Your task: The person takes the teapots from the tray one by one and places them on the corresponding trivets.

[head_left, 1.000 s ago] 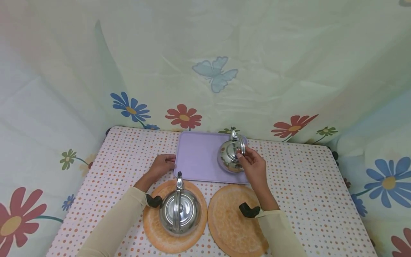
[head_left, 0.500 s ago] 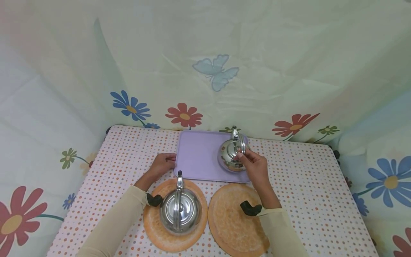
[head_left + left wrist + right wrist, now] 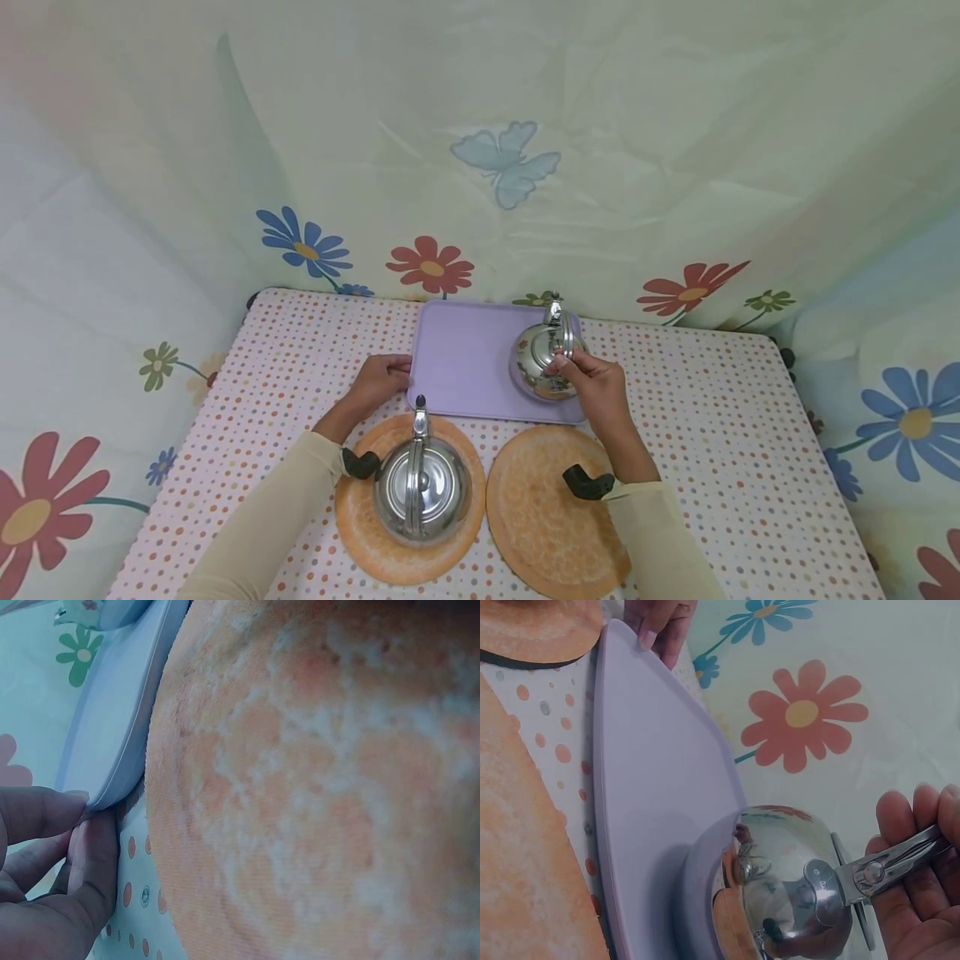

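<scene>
My left hand (image 3: pixel 380 383) pinches the left edge of the lavender tray (image 3: pixel 461 358). In the left wrist view its thumb lies on the tray rim (image 3: pixel 105 784), with fingers underneath. On the tray's right side sits a shiny steel kettle (image 3: pixel 534 367), its spout pointing to the far side. My right hand (image 3: pixel 603 396) grips this kettle's raised handle, thumb on the near left and fingers on the right. The right wrist view has the fingers behind the metal handle (image 3: pixel 889 870). A second steel kettle (image 3: pixel 442 496) stands nearer me, untouched.
The second kettle rests on a round orange-brown mat (image 3: pixel 356 525); a similar mat (image 3: pixel 551 521) lies to its right. A dotted cloth (image 3: pixel 712 433) covers the table. Flower-printed curtain (image 3: pixel 360 150) surrounds its back and sides.
The held kettle has shifted very slightly to the right on the tray along with my right hand. My left hand keeps its place at the tray edge.
</scene>
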### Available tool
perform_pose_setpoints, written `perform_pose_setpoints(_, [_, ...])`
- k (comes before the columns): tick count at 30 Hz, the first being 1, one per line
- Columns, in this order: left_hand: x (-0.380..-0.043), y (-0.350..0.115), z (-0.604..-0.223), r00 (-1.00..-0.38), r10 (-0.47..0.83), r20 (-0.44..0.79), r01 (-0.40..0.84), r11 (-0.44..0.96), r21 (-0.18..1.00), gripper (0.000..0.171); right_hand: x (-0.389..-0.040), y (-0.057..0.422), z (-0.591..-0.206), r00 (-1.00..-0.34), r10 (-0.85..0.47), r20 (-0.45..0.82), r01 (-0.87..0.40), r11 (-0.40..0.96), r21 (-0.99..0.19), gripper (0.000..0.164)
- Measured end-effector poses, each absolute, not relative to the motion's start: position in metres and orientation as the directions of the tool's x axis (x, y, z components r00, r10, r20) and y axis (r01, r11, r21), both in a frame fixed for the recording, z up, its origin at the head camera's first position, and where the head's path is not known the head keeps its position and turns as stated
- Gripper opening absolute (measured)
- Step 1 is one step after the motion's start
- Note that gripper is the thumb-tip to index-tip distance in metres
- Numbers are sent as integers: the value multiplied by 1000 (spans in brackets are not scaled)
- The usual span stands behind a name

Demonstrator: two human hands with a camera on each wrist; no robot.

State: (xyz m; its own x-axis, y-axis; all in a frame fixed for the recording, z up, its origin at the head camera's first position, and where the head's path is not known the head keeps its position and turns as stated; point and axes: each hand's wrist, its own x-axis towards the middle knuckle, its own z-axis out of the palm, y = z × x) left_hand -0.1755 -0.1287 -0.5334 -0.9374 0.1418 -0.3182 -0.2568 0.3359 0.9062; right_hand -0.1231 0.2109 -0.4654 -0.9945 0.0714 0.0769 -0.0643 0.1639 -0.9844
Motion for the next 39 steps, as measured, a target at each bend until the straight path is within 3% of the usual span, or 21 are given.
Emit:
perform_pose_setpoints(13, [-179, -127, -531, -931, 144, -334, -270, 342, 900, 47, -117, 215, -461, -994, 83, 64, -50, 161, -986, 28])
perform_pose_setpoints(21, [-177, -127, -532, -932, 134, -336, -270, 360, 893, 46, -102, 211, -435, -995, 50, 88, -80, 137, -987, 24])
perform_pose_setpoints(39, [-177, -129, -533, -927, 140, -347, -286, 334, 898, 46, -66, 226, -432, -987, 49, 150, -136, 216, -967, 23])
